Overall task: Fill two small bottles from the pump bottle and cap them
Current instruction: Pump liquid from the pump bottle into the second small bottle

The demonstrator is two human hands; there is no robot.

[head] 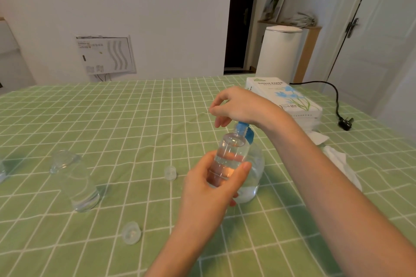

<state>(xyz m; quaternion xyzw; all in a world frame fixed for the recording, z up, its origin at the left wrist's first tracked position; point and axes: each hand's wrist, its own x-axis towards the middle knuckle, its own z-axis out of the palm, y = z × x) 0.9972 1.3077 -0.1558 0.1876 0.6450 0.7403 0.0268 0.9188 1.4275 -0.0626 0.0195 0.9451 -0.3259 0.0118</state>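
The left hand [211, 186] grips a small bottle [229, 157] round its lower body, thumb on the near side and fingers wrapped behind. The bottle's long axis runs from 7 o'clock up to 1 o'clock, and its open mouth sits directly under the blue spout of the pump bottle [255, 177], which stands on the worktop [135, 119] touching or just behind it. Clear liquid appears to fill roughly the lower half. The right hand [238, 105], at 12 o'clock from the bottle, rests on top of the pump head with its fingers loosely bent, not wrapped round it. The governing relation is mouth to spout: they look aligned, though contact cannot be confirmed. The second small bottle [76, 182] stands well apart at 9 o'clock, nearer the left hand. Two caps [170, 172] [131, 233] lie between, both uncapped work outstanding. Judgement: filling of the first bottle is in progress
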